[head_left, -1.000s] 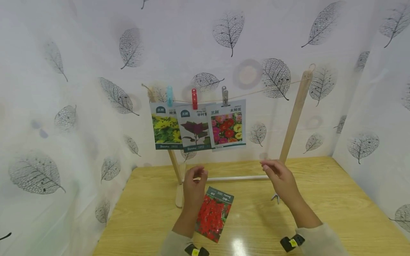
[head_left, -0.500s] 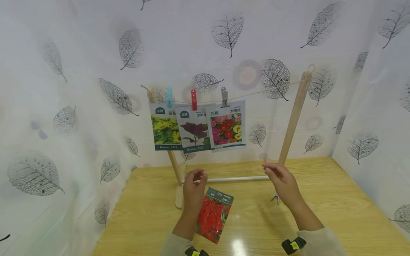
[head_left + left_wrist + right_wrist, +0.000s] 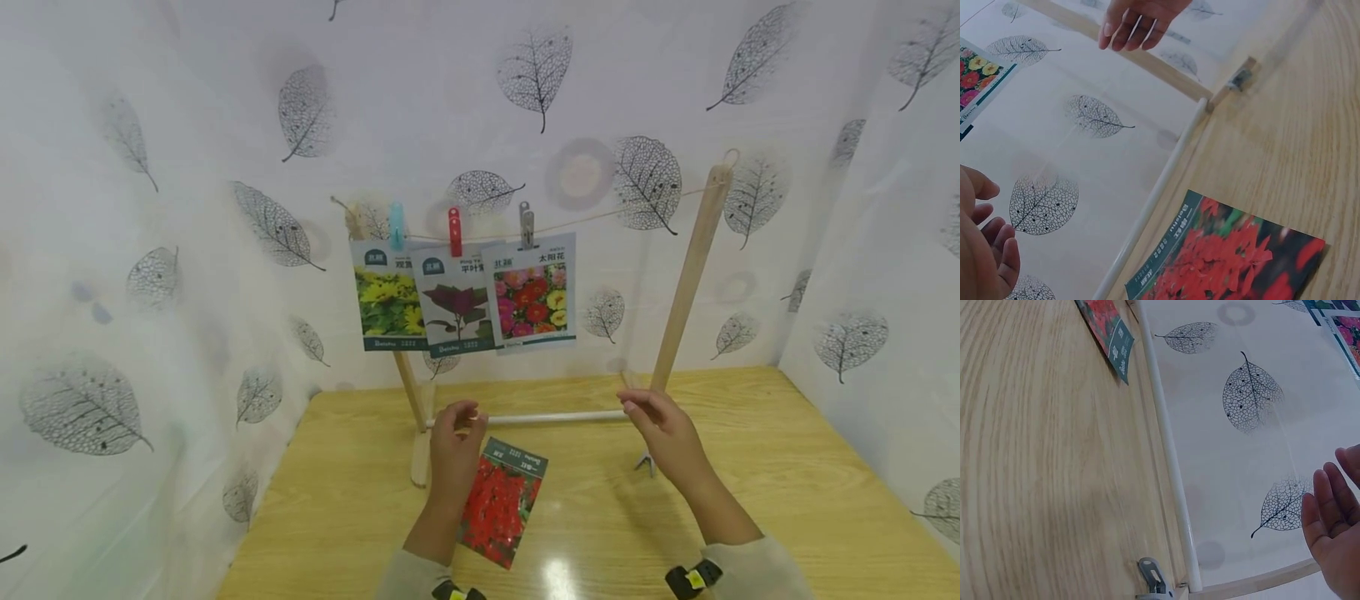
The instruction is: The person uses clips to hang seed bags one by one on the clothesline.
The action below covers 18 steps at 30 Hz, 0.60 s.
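My left hand (image 3: 456,446) hovers above the table beside a seed packet (image 3: 501,504) with red flowers, its fingers loosely bent around nothing. In the left wrist view that packet lies flat, picture side up. Over by the right post, my right hand (image 3: 667,429) is raised with relaxed fingers and holds nothing. Below it a grey clothespin (image 3: 1154,575) rests on the table by the post's foot. Three more packets hang overlapping from a string: yellow flowers (image 3: 390,300) under a light blue clothespin (image 3: 397,225), purple leaves (image 3: 456,308) under a red one, mixed blooms (image 3: 534,296) under a grey one.
The string (image 3: 622,212) runs between two wooden posts; the right post (image 3: 690,275) leans outward. A white rod (image 3: 555,417) joins their bases low across the wood-grain table (image 3: 772,483). Leaf-printed sheeting (image 3: 420,92) encloses the back and sides.
My right hand has sunk a little and shifted slightly right. The left hand has dropped very slightly. The packets and clothespins stay where they were.
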Each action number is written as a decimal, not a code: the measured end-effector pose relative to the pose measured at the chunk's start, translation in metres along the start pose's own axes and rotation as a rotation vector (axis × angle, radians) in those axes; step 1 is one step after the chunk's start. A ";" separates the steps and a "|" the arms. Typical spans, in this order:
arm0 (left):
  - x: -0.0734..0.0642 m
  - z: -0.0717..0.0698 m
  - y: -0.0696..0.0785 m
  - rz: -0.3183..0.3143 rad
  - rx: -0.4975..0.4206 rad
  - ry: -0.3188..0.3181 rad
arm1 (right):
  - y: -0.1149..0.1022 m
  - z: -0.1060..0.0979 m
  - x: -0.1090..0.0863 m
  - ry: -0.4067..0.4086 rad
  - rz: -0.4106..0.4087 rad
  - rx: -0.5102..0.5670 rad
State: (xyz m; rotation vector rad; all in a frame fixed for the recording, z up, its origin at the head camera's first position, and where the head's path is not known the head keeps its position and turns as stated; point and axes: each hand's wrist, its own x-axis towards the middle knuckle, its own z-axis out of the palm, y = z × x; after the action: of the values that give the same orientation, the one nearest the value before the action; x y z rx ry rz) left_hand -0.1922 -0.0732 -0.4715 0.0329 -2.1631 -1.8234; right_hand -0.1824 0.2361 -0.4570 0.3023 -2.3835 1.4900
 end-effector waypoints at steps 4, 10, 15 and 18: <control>-0.001 0.000 -0.004 -0.022 0.021 -0.019 | 0.004 -0.001 -0.003 -0.020 -0.002 -0.014; -0.002 0.000 -0.015 -0.064 0.056 -0.069 | 0.010 -0.001 -0.007 -0.030 0.000 -0.043; -0.002 0.000 -0.026 -0.097 0.101 -0.108 | 0.013 -0.001 -0.011 -0.038 0.017 -0.039; -0.001 -0.001 -0.032 -0.104 0.125 -0.121 | 0.015 -0.001 -0.014 -0.050 0.029 -0.037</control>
State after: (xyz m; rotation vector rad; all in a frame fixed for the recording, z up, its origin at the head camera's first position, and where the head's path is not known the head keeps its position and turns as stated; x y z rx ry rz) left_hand -0.1965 -0.0796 -0.5029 0.0656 -2.3994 -1.7844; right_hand -0.1746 0.2440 -0.4742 0.3009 -2.4618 1.4651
